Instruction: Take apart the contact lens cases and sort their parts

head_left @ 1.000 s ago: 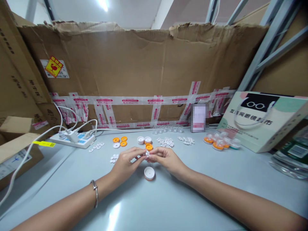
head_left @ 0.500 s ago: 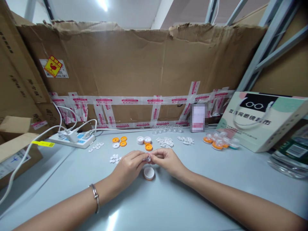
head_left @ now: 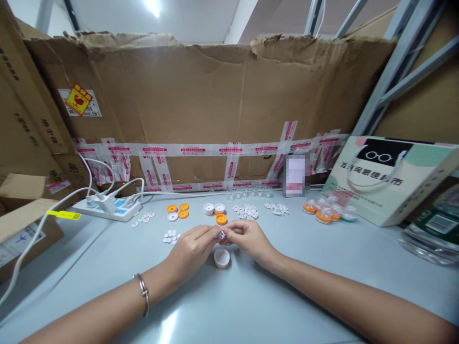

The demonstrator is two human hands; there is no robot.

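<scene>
Between the fingertips of both hands is a small white plastic piece (head_left: 222, 234), mostly covered by fingers. My left hand (head_left: 195, 246) pinches it from the left, and my right hand (head_left: 247, 239) grips it from the right. Just below them on the table stands a round cup-like part (head_left: 222, 258), white inside with an orange base. Beyond the fingers lie an orange round part (head_left: 221, 219) and white round parts (head_left: 209, 209). Small white discs (head_left: 170, 236) sit beside my left hand. White openwork pieces (head_left: 245, 211) are heaped behind my right hand.
A power strip (head_left: 107, 206) with cables is at the left. Orange rings (head_left: 172, 209), clear parts (head_left: 251, 192) and finished-looking clear-topped pieces (head_left: 328, 209) stand farther back. At the right are a paper bag (head_left: 387, 191) and a bottle (head_left: 433, 224). A large cardboard box (head_left: 208, 95) closes off the back.
The white piece has turned slightly between my fingertips, showing a little differently. Both hands stay in nearly the same place; the parts on the table have not moved.
</scene>
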